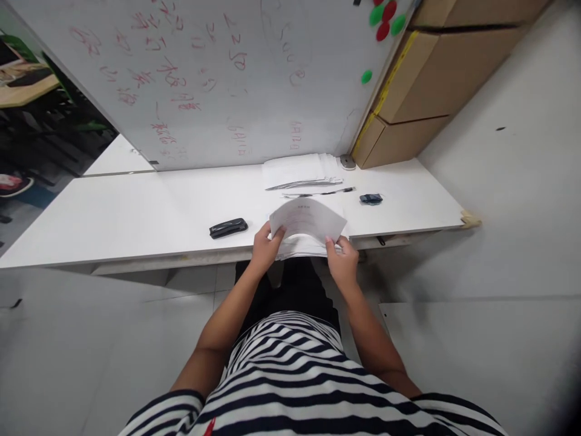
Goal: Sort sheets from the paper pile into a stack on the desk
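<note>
Both my hands grip a printed sheet of paper, which bows upward in the middle; whether it is one sheet or several I cannot tell. My left hand pinches its left edge, thumb on top. On the right edge, my right hand is closed with the thumb over the paper. Beneath the bowed sheet, a stack of papers lies at the table's front edge. A black stapler rests on the table to the left of my left hand.
Behind the sheet lies another paper pile, with a pen in front. A small dark blue object sits to the right. A whiteboard and stacked cardboard boxes bound the white table at the back.
</note>
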`<state>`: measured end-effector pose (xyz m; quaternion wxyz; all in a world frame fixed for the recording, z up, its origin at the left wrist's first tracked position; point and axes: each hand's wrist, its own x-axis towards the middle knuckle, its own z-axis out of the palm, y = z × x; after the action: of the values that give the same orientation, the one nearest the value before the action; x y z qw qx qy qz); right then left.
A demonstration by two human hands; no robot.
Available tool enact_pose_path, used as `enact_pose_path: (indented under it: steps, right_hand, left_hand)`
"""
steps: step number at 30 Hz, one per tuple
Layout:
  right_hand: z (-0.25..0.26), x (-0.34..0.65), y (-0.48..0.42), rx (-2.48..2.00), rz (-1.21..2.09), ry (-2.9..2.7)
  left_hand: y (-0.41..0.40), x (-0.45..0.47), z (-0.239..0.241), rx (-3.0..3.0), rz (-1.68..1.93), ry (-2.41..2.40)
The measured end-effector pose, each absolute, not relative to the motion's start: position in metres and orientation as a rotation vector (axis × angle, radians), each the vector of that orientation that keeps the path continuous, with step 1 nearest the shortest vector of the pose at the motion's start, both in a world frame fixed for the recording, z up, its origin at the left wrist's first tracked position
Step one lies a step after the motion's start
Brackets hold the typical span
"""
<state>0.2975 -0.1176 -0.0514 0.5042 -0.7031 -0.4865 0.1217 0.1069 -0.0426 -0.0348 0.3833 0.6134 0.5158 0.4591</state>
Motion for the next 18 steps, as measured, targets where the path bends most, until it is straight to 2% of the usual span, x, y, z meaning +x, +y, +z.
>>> enact_pose_path:
  steps: [8,13,18]
  right_hand:
    - [-0.069,0.294,-0.11,-1.785,0.076,-1.462]
    - [-0.077,0.293,-0.118,-1.828,-0.045,-1.434]
    - [-0.076,0.289,-0.127,-1.83,-0.037,-1.527]
  left_hand:
    - [-0.043,0.092,-0.039,1.611,1.161,1.387]
    - [-0.047,0.09,-0.048,1.75,1.208,1.415]
    - [-0.052,0.089,-0.054,1.762,1.131,1.434]
